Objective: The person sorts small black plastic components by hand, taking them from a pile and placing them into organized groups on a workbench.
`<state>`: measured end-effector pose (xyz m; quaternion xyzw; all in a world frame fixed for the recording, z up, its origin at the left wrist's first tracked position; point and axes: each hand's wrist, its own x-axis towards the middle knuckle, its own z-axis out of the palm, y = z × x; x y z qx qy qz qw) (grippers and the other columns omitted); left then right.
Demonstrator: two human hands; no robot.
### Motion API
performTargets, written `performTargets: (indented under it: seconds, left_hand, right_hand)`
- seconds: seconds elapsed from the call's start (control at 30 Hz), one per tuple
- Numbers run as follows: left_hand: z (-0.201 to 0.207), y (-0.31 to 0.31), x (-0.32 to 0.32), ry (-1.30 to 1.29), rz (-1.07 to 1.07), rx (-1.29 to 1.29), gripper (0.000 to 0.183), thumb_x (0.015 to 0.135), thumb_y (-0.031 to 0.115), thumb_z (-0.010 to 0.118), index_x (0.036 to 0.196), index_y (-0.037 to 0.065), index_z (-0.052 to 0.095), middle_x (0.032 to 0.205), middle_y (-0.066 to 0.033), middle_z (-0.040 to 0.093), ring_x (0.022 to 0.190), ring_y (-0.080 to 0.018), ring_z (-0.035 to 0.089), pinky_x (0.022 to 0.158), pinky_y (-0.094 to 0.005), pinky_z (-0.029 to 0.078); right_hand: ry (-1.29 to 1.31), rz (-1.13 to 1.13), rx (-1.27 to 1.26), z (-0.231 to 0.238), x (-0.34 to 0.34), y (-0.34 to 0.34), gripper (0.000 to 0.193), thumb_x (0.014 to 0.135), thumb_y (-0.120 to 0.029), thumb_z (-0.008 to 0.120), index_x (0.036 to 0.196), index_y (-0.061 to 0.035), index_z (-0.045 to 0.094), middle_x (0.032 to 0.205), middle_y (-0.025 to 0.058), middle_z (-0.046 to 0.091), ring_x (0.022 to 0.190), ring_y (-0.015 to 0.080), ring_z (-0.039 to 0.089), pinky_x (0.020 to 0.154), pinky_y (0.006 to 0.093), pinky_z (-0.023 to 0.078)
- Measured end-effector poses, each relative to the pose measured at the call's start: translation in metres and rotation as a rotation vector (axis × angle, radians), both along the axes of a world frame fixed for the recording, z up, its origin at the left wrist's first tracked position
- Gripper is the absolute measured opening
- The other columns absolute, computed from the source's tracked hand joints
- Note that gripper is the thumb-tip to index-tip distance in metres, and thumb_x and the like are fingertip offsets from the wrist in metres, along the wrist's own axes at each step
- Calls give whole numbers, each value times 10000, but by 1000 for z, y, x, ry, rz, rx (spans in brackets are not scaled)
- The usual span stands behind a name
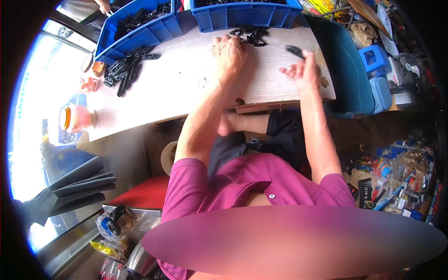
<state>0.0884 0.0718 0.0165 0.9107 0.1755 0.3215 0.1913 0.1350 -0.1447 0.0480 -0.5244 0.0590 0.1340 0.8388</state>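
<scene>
My left hand rests on the far middle of the table, its fingers bent down beside a loose heap of small black pieces. Its fingertips are mostly hidden, so what they pinch cannot be made out. Further right, my right hand is lifted over the table, thumb and forefinger closed on a dark, elongated black plastic part; its other fingers point left. That part is blurred. On the left lies a pile of long black plastic parts with slots, below a blue bin.
Two blue bins of black parts line the far edge; the left bin sits angled. A dark green tub adjoins the table's right side. Jars stand at the left edge. Another person's hand shows at top left.
</scene>
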Motion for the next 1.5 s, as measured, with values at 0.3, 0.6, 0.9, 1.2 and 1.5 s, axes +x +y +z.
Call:
performTargets:
  seconds: [0.3, 0.6, 0.9, 1.2, 1.5]
  left_hand:
    - [-5, -20, -20, -140, -154, 23, 123, 819, 150, 658, 878, 66, 590, 813, -123, 636, 795, -335, 587, 753, -451, 447]
    - [2, -54, -68, -355, -221, -191, 142, 798, 42, 663, 917, 58, 588, 829, -118, 618, 812, -320, 598, 723, -409, 474]
    - [-8, -49, -75, -368, -310, -238, 266, 716, 15, 736, 955, 68, 630, 854, -110, 640, 828, -297, 614, 736, -374, 494]
    - [0, 178, -164, 26, 662, 331, 339, 752, 214, 686, 1042, 50, 622, 1050, -131, 604, 1032, -356, 523, 844, -492, 432]
    - [-10, 223, -177, 36, 510, 269, 349, 735, 139, 674, 1083, 112, 667, 1094, -101, 627, 1045, -330, 536, 911, -403, 442]
  right_hand:
    - [-27, -56, -143, -1, 25, -34, 415, 812, -337, 685, 1070, -30, 582, 475, 31, 386, 567, 212, 563, 641, 566, 577]
    - [-154, 492, -50, -12, -28, 32, 235, 805, -185, 751, 973, -52, 654, 509, -2, 486, 445, 117, 506, 513, 351, 551]
    - [-260, 460, -220, -17, -36, 38, 213, 813, -174, 732, 946, -29, 650, 521, -4, 489, 427, 92, 452, 475, 313, 524]
    - [-254, 508, -37, -23, -38, 40, 161, 845, -202, 702, 909, -79, 619, 476, -2, 449, 456, 137, 523, 519, 375, 570]
    - [-250, 464, -58, -21, -41, 42, 143, 852, -188, 680, 907, -76, 608, 469, -6, 433, 441, 123, 502, 484, 352, 546]
